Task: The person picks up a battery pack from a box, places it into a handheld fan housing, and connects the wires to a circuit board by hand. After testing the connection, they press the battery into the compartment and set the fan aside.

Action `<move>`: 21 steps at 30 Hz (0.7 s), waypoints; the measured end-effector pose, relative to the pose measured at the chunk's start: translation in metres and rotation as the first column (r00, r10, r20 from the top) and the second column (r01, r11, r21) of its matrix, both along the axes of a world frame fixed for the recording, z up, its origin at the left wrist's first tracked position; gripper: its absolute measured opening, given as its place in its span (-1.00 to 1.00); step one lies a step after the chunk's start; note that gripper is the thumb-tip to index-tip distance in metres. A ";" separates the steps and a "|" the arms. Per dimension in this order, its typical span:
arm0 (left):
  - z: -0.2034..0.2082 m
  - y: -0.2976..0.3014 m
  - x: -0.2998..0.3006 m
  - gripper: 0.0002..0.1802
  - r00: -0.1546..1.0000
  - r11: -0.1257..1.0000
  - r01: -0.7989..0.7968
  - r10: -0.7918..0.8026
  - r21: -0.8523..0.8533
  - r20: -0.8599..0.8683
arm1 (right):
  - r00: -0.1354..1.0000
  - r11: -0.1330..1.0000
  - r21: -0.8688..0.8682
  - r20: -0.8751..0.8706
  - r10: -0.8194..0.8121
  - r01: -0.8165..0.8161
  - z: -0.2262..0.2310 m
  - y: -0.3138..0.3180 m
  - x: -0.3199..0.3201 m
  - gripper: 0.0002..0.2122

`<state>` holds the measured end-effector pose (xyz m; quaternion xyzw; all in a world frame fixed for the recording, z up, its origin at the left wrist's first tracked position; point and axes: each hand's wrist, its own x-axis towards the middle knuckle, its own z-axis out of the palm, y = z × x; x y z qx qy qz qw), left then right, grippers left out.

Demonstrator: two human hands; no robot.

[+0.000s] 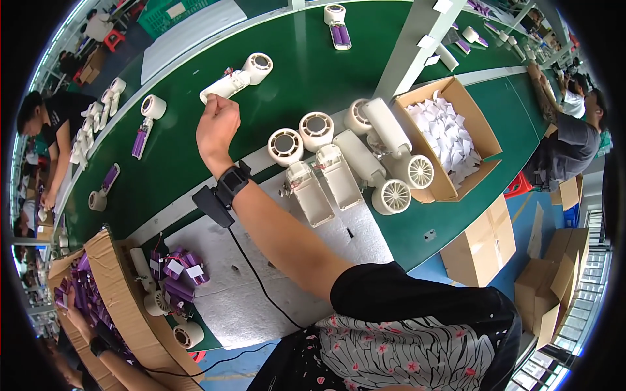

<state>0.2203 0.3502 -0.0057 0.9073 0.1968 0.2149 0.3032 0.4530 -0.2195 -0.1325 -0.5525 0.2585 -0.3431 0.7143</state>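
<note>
My right hand [218, 124] reaches out over the green table, its fingers closed on the handle end of a white handheld fan [227, 86]. That fan lies tilted, its round head away from my hand, and small red wires show near its neck. My left hand [78, 317], at the lower left, is inside a cardboard box among purple battery packs [91, 293]. Its fingers look curled on one pack, partly hidden. In front of me lie two open fan shells [313, 199] with empty handles, and beside them white fans with closed handles [358, 156].
An open carton of white paper slips [447, 140] stands at the right, next to a metal post [414, 49]. A foam sheet [241, 287] lies under my right arm, with wrapped purple packs [179, 270] on it. Co-workers sit at left and right; cartons [482, 241] stand on the floor.
</note>
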 end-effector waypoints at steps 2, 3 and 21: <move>0.011 -0.010 -0.006 -0.55 0.999 0.935 0.038 -0.043 -0.352 -0.004 | 1.000 0.999 0.032 0.007 0.025 -0.025 -0.015 -0.007 0.010 -0.86; 0.042 -0.040 -0.013 -0.56 1.000 0.715 -0.015 0.001 -0.698 -0.020 | 0.996 0.993 0.085 0.019 0.084 -0.085 -0.011 0.006 0.007 -0.87; 0.063 -0.392 -0.122 -0.40 0.964 0.786 0.158 0.008 -0.598 0.265 | 0.954 0.890 0.345 0.073 0.291 -0.298 0.002 -0.004 0.000 -0.85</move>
